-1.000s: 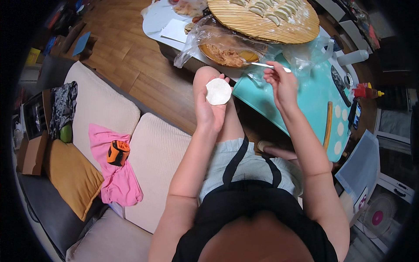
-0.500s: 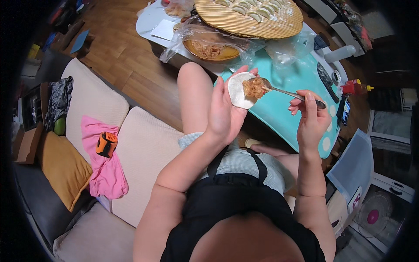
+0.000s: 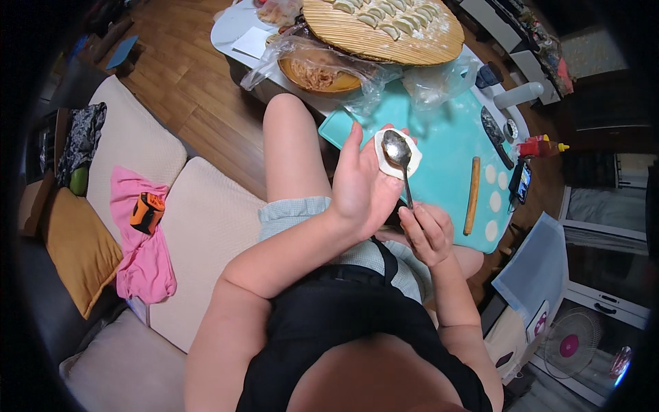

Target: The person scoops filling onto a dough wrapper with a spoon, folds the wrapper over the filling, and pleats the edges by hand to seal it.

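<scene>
"Where was your left hand?"

"Your left hand (image 3: 364,196) was flat and spread, palm up, in front of you. Your thumb stuck up, away from your fingers. A white dough circle (image 3: 414,159) sat on your fingers."

"And your right hand (image 3: 429,233)? What was it doing?"

"It was pinching the handle of a shiny spoon (image 3: 396,146). The spoon's round end was over the middle of the dough. It hid what was under it, so I couldn't tell if there was any food there."

"What was on the table near you?"

"You had a blue-green mat (image 3: 439,141) just past your hands. A wooden rolling pin (image 3: 472,196) lay on it, to your right. Next to the pin were more flat dough circles (image 3: 495,202). A big knife (image 3: 493,130) lay by the mat's edge."

"What was farther off?"

"There was an orange-brown bowl (image 3: 343,84) with mushy filling (image 3: 314,74) in it, and a clear plastic bag (image 3: 371,84) was partly over it. Behind that was a round straw tray (image 3: 329,31). Folded dumplings (image 3: 390,31) lay on it in rows."

"And on the sofa, to your left?"

"A pink cloth (image 3: 144,264), with an orange and black thing (image 3: 147,213) on top."
</scene>
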A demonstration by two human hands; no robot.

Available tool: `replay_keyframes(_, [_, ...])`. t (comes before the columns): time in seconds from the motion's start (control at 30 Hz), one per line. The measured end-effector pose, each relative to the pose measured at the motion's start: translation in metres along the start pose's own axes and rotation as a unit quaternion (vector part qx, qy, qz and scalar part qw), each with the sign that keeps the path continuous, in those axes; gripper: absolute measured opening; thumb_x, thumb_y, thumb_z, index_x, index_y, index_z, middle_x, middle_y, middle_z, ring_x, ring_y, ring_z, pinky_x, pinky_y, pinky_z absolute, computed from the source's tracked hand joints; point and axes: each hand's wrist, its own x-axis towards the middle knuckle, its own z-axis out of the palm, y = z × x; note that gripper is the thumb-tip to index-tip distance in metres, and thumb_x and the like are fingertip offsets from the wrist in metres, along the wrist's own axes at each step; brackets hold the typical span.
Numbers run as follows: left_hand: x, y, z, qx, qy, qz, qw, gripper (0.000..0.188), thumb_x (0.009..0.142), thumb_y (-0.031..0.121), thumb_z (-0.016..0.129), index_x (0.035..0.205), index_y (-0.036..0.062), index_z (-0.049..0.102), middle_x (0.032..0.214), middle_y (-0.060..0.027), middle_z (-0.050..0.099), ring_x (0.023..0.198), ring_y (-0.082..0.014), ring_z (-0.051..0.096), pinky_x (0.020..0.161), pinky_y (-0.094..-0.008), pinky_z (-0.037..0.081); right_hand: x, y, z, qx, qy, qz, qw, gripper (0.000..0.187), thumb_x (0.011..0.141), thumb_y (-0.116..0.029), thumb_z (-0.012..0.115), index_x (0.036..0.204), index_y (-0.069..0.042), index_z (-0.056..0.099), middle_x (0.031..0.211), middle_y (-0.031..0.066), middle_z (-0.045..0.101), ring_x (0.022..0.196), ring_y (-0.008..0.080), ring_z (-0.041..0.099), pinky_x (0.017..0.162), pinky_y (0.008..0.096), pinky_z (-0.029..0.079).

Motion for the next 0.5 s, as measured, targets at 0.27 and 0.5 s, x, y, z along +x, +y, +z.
replay_keyframes(0.27, [-0.002,0.009,-0.003,-0.030,0.029,-0.012,0.999,0.059,0.097,0.044,0.023,0.125,-0.0066,0.035,0.127,-0.0229,0.042,0.123,-0.0331,0.039,0.108,-0.0410,0.028,0.001,0.001,-0.019,0.069,-0.005,0.051,0.996,0.021,0.081,-0.008,0.063,0.100,0.001,0.063,0.093,0.0101,0.059,0.079,0.0225,0.059,0.063,0.0298,0.052])
replay_keyframes(0.5, [-0.006,0.015,-0.009,0.021,-0.034,-0.037,0.999,0.064,0.097,0.045,0.017,0.133,-0.0065,0.028,0.137,-0.0235,0.035,0.127,-0.0332,0.036,0.108,-0.0419,0.028,0.009,0.007,-0.029,0.316,0.187,0.339,0.866,0.026,0.094,-0.016,0.045,0.098,0.007,0.057,0.081,0.0155,0.059,0.068,0.0222,0.057,0.059,0.0311,0.049])
